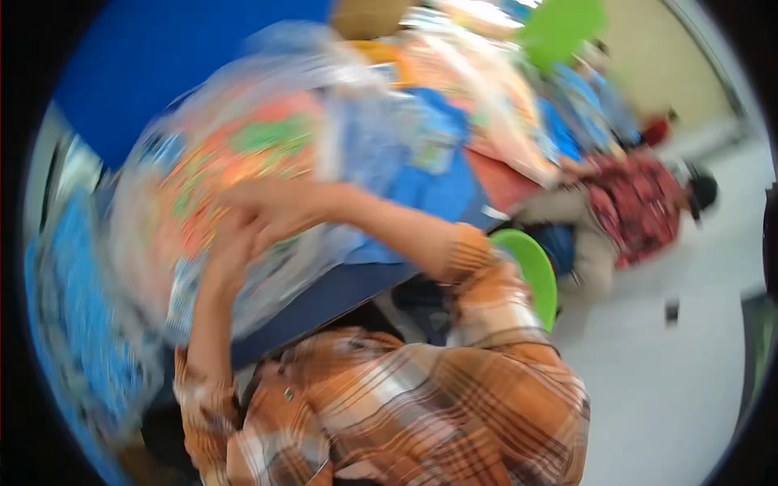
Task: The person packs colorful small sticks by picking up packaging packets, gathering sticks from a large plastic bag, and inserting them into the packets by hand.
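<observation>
A large clear plastic bag (134,227) full of small orange, green and red pieces lies on the dark blue table in front of me. Over the bag's near side, my left hand (231,243) and my right hand (279,206) come together, the right one partly across the left. Both are smeared by motion, so their fingers do not show clearly. Whether anything is between them I cannot make out. Blue packaging (442,182) lies just to the right of the bag.
More bulging clear bags (494,89) stand farther along the table. A green round container (531,271) is by my right elbow. On the right, a person in a red checked shirt (628,206) sits low. A bag of blue pieces (85,283) is at the left.
</observation>
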Motion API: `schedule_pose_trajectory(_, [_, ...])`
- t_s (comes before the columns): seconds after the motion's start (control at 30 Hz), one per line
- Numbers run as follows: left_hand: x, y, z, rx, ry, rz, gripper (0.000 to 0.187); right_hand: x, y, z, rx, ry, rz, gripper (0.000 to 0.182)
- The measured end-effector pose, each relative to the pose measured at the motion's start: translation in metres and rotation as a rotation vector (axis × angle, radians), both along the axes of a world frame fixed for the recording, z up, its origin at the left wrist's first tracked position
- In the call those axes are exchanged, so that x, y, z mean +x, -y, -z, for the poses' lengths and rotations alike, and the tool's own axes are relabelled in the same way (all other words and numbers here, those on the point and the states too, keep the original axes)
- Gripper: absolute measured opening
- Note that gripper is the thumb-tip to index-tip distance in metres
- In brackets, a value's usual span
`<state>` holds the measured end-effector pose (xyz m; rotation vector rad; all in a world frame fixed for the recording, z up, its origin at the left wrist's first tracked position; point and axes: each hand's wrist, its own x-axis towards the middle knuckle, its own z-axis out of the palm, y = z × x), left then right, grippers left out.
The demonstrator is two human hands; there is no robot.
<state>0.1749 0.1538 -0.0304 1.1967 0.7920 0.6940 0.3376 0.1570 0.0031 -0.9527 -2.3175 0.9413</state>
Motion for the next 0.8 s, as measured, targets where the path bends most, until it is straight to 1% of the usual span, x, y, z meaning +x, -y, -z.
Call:
schedule_pose_trajectory(0.03, [-0.001,-0.003,0.011,-0.011,0.054,0.029,0.037,-0.001,0.001,0.008,0.113,0.012,0.025,0.066])
schedule_pose_trajectory(0.1, [-0.003,-0.011,0.032,0.079,0.024,0.087,0.035,0.003,0.015,0.005,0.046,-0.061,-0.017,0.065])
schedule_pose_trajectory(0.2, [0.008,0.006,0.031,-0.019,0.047,0.026,0.025,0.004,0.032,-0.018,-0.045,0.205,0.054,0.062])
schedule_pose_trajectory(0.27, [0.004,0.002,0.021,-0.181,0.106,0.019,0.009,0.008,0.041,-0.006,0.316,-0.054,0.258,0.059])
schedule_pose_trajectory(0.3, [0.001,0.000,0.016,-0.262,0.138,0.012,0.007,0.009,0.045,0.000,0.498,-0.183,0.349,0.058])
schedule_pose_trajectory(0.4, [-0.001,-0.007,0.013,-0.206,0.663,-0.033,0.018,-0.001,0.062,0.004,0.377,-0.052,0.718,0.050])
schedule_pose_trajectory(0.5, [0.016,0.006,-0.010,-0.335,0.724,-0.339,0.023,-0.018,0.076,0.001,0.020,0.163,0.579,0.046])
schedule_pose_trajectory(0.57, [0.017,0.012,-0.011,-0.328,0.752,-0.344,0.022,-0.027,0.076,0.023,0.108,0.029,0.567,0.044])
schedule_pose_trajectory(0.6, [0.016,0.014,-0.010,-0.322,0.765,-0.349,0.022,-0.029,0.076,0.025,0.151,-0.040,0.556,0.044])
schedule_pose_trajectory(0.7, [0.008,0.025,-0.006,-0.283,0.767,-0.228,0.021,-0.023,0.084,0.023,0.111,-0.170,0.453,0.044])
schedule_pose_trajectory(0.8, [-0.003,0.032,0.002,-0.205,0.739,-0.186,0.020,-0.025,0.089,0.033,0.216,-0.278,0.368,0.044])
